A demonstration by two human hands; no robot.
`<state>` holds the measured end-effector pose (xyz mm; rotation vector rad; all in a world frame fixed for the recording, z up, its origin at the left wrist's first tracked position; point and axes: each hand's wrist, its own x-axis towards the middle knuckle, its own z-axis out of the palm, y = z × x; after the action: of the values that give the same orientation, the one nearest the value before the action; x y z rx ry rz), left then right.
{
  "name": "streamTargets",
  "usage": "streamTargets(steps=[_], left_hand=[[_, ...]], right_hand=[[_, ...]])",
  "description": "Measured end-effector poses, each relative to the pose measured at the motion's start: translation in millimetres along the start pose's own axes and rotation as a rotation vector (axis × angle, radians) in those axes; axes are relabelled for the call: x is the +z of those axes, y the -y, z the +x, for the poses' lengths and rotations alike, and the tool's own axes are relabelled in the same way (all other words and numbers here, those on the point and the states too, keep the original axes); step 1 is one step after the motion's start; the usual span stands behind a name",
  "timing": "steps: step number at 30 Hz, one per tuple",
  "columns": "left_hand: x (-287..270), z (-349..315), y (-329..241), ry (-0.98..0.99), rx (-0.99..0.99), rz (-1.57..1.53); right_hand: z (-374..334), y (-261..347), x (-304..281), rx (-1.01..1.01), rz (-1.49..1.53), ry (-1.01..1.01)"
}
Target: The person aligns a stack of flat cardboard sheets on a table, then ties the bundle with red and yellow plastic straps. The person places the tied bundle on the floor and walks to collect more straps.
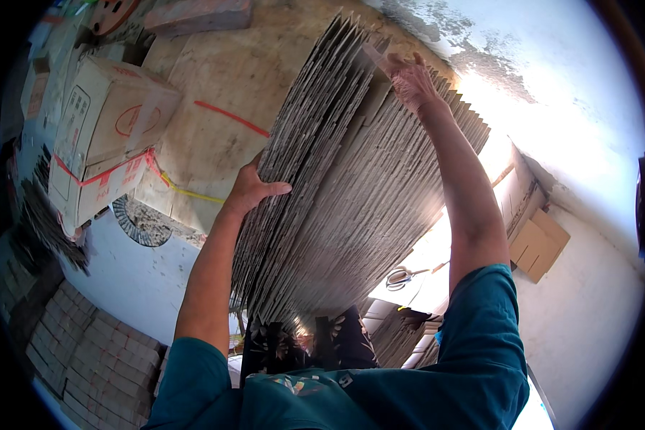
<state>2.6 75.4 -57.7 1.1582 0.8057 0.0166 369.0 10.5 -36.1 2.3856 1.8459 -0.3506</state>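
Observation:
A thick bundle of thin grey-brown cardboard sheets (351, 179) stands on edge in front of me, with jagged, uneven top edges. A gap runs lengthwise through it, left of the middle. My left hand (249, 190) grips the bundle's left side, its thumb laid over the edges and its fingers hidden behind. At the far end, my right hand (412, 82) rests on the sheet tops, with some fingers bent and apart. A pale, blurred pointed shape, a stretched finger or a cardboard piece, reaches left from it.
A carton (111, 129) with red print and strap sits at left on the wooden table (208, 154). A brick-like block (197, 16) lies at the far edge. Scissors (403, 277) lie on the right. Bundled cardboard (97, 351) is stacked lower left; a white wall (588, 287) stands right.

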Motion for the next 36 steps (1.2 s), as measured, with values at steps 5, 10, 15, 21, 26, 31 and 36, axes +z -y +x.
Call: streamTargets(steps=[5,10,15,21,26,31,36], left_hand=[[-1.5,0.1,2.5,-0.010,0.009,0.019],[-2.1,1.1,2.6,-0.013,0.029,0.031],[-2.1,-2.0,-3.4,-0.027,0.068,0.063],[4.8,-15.2,-14.2,-0.283,0.039,0.540],[34.2,-31.1,-25.3,-0.490,0.124,0.925],[49.8,-22.6,-27.0,-0.566,0.082,1.105],[53.7,-15.1,-19.3,-0.626,0.129,1.227]], right_hand=[[1.1,1.7,1.4,0.006,-0.074,0.048],[-4.7,1.5,3.1,-0.008,-0.025,-0.021],[-7.8,2.3,-1.2,-0.046,-0.036,-0.125],[-11.4,-4.5,11.7,-0.077,-0.124,-0.328],[-12.0,0.6,10.6,-0.062,-0.164,-0.269],[-9.6,14.4,-0.3,0.046,-0.155,-0.102],[-25.6,28.8,1.5,0.013,-0.177,-0.306]])
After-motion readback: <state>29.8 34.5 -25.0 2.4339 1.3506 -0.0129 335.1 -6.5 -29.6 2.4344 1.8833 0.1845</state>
